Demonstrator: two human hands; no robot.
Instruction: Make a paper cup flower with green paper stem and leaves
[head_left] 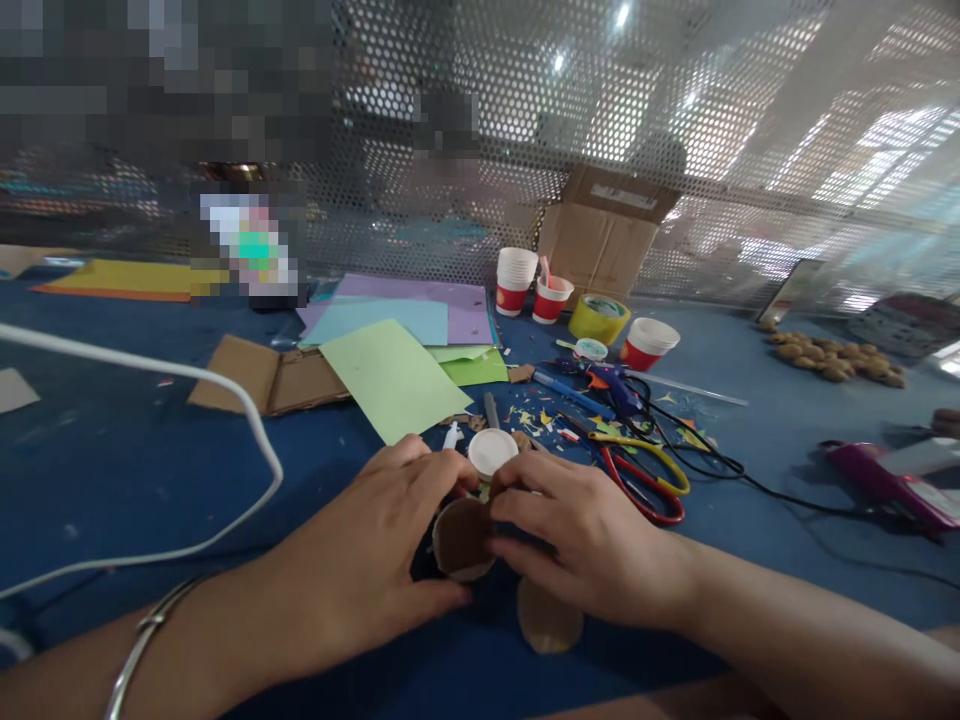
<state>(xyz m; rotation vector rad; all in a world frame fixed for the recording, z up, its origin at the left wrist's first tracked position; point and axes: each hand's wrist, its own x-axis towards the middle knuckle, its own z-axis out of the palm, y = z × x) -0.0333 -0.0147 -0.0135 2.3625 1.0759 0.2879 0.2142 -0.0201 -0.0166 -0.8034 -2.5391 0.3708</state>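
A round brown cardboard piece (463, 540) with a paler rim is between my hands, tilted toward me. My left hand (375, 535) curves around its left side, the fingers at the upper edge and the thumb near the lower edge. From the right, my right hand (581, 530) pinches its edge between thumb and fingers. A second cardboard disc (551, 615) lies on the blue table, partly under my right hand. Just beyond my fingertips are a white round lid (493, 453) and a small white-tipped tube (451, 436). My left fingertips are partly hidden.
Coloured paper sheets (394, 375) and folded cardboard (240, 375) lie beyond my left hand. Scissors (652, 485), a blue glue gun (616, 388), paper scraps, yellow tape (600, 318) and paper cups (516, 280) are beyond my right. A white cable (259, 440) crosses the left side.
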